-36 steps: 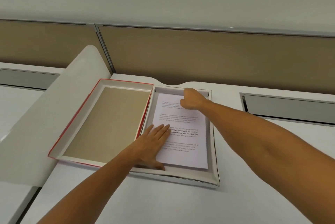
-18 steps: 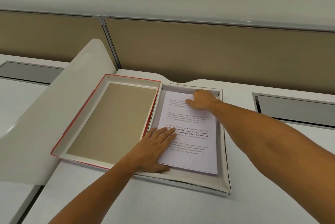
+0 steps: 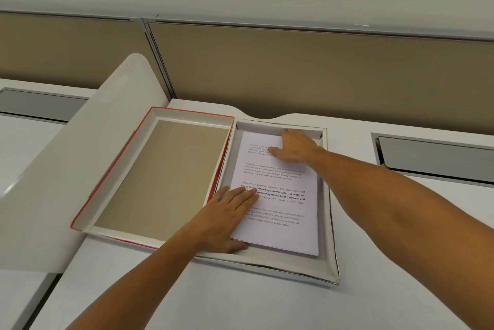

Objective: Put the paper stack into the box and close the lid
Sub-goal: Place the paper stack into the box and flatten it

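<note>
A white paper stack (image 3: 283, 196) with printed text lies flat inside the shallow white box (image 3: 327, 257) on the desk. The red-edged lid (image 3: 160, 174) lies upside down just left of the box, its brown inside facing up, its right edge touching the box. My left hand (image 3: 227, 220) rests flat, fingers spread, on the stack's near left part. My right hand (image 3: 291, 145) lies on the stack's far end, fingers extended over the top edge. Neither hand grips anything.
The box and lid sit on a white desk (image 3: 240, 303) backed by a tan partition (image 3: 294, 70). A white curved divider panel (image 3: 66, 174) rises at the left beside the lid. A grey cable tray opening (image 3: 433, 158) lies at the right.
My right hand has spread from a loose fist to flat on the stack's far end. My left hand stays pressed on the paper. The camera has shifted slightly.
</note>
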The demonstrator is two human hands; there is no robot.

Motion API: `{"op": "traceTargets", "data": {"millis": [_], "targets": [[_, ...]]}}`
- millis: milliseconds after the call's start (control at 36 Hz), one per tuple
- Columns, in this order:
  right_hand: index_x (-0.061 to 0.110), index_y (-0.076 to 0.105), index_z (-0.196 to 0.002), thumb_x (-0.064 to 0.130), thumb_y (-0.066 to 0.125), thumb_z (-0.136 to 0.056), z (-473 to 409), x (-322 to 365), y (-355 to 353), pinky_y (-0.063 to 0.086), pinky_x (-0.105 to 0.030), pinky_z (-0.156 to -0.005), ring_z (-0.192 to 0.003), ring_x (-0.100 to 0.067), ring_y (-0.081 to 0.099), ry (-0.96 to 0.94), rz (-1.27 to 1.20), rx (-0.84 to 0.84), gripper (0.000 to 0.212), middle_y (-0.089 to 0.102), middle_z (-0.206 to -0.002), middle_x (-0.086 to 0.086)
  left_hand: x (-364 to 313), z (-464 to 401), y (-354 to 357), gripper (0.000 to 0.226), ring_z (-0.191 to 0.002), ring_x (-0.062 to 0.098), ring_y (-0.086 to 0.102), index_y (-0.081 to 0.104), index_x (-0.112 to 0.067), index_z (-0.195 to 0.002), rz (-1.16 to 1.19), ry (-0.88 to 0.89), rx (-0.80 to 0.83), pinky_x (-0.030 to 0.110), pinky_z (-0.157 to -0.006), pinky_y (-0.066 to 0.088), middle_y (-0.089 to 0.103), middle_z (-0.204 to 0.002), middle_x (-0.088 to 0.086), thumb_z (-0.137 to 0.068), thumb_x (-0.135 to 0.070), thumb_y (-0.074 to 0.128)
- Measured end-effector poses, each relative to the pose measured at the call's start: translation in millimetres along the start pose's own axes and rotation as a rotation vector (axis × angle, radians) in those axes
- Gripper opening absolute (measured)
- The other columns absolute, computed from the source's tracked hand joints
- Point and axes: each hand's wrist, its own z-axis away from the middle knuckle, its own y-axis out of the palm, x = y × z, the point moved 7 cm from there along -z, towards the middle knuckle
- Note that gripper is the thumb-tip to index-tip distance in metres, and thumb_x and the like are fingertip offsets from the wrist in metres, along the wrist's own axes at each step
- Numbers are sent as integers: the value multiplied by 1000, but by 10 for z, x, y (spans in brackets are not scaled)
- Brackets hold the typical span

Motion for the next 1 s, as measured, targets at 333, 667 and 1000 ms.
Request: {"op": "traceTargets", "data": {"millis": [333, 667, 1000], "targets": [[5, 31, -151, 75, 44, -85, 12, -5, 46, 36, -44, -112, -141, -33, 38, -30, 3, 33, 97, 37, -155, -13, -18, 5, -30, 102, -152, 21, 14, 2, -25, -157, -11, -3, 21, 43, -125, 2, 12, -166, -3, -80, -76, 45], [4, 46, -140, 57, 42, -97, 171, 2, -87, 36, -45, -108, -129, -35, 43, 4, 42, -125, 68, 48, -141, -16, -40, 1, -87, 105, -152, 21, 13, 3, -21, -157, -44, -6, 42, 42, -125, 4, 11, -166, -1, -78, -76, 45], [15, 25, -154, 55, 50, -95, 384, 5, -166, 28, -48, -115, -143, -37, 28, -3, -61, -253, 76, 30, -158, -15, -19, 84, -237, 99, -154, 19, -3, -3, -32, -157, 94, 42, -106, 51, -124, -3, 0, -167, -8, -83, -84, 36]]}}
